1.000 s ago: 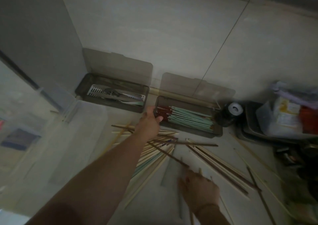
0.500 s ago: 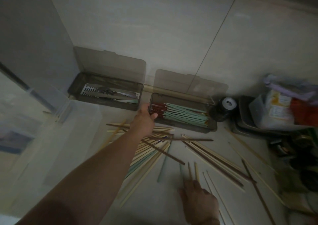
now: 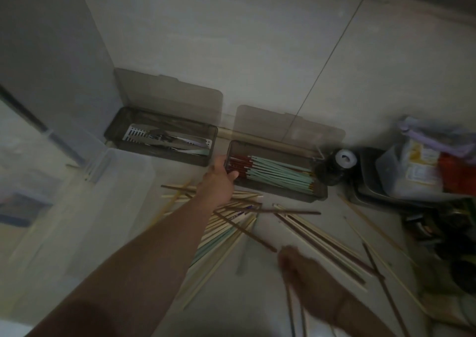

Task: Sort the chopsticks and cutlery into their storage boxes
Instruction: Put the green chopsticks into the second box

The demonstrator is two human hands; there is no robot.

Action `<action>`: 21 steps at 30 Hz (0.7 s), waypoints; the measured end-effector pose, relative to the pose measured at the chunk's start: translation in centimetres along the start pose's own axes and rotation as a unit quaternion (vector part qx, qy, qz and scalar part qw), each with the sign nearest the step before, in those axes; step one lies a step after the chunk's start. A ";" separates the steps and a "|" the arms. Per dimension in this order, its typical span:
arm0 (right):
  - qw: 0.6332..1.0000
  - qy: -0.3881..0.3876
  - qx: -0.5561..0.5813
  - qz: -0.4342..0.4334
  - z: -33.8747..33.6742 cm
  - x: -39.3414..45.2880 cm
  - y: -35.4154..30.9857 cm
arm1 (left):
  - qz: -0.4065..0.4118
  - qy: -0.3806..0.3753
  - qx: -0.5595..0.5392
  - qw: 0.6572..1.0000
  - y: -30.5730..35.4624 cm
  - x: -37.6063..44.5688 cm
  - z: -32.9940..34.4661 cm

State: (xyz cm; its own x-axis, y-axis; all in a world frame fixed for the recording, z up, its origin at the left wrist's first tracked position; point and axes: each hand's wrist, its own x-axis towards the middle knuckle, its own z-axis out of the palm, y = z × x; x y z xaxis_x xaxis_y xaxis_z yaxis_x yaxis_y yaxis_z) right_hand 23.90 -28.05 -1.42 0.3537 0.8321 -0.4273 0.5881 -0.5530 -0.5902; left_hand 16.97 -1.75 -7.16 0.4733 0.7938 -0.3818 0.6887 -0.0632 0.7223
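Note:
Two smoky plastic boxes stand open against the wall. The left cutlery box (image 3: 164, 157) holds metal cutlery on a slotted white tray. The right chopstick box (image 3: 280, 195) holds mint-and-red chopsticks. My left hand (image 3: 217, 182) reaches out and grips that box's left end, thumb on its front rim. Loose wooden, brown and mint chopsticks (image 3: 239, 227) lie scattered on the floor in front of the boxes. Blurred at the bottom, my right hand (image 3: 306, 272) holds two thin chopsticks (image 3: 296, 316) that stick out towards me.
A large clear plastic bin (image 3: 77, 208) sits at the left. On the right are a dark jar topped by a tape roll (image 3: 345, 157), a dark tray (image 3: 365, 192) and bags of clutter (image 3: 417, 171). More chopsticks (image 3: 381, 282) trail towards the right.
My left hand has stayed on the chopstick box's left end. My right hand has pulled back from the floor pile towards me, with two chopsticks now in it.

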 end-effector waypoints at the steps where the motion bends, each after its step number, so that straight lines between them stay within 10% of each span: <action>1: 0.997 0.057 -0.025 -0.043 -1.1 1.3 0.3 | 0.002 -0.002 -0.001 1.000 0.0 0.0 0.0; 6: 0.969 0.215 -0.017 -0.120 -5.7 8.8 1.8 | 0.006 -0.004 0.003 1.000 0.0 0.1 -0.1; 17: 0.966 0.213 -0.129 -0.070 -6.3 16.5 4.3 | 0.003 -0.014 -0.010 1.000 0.0 0.0 -0.3; 21: 0.899 0.345 -0.206 -0.173 -5.0 13.5 3.0 | 0.006 -0.013 -0.008 1.000 -0.2 0.0 -0.2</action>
State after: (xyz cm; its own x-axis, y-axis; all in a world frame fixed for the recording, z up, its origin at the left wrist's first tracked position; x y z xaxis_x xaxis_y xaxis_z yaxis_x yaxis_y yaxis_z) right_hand 34.06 -18.29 -5.47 0.3810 0.8586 0.3429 0.9191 -0.3116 -0.2411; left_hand 16.74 -1.62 -7.20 0.4961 0.7773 -0.3869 0.6740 -0.0639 0.7359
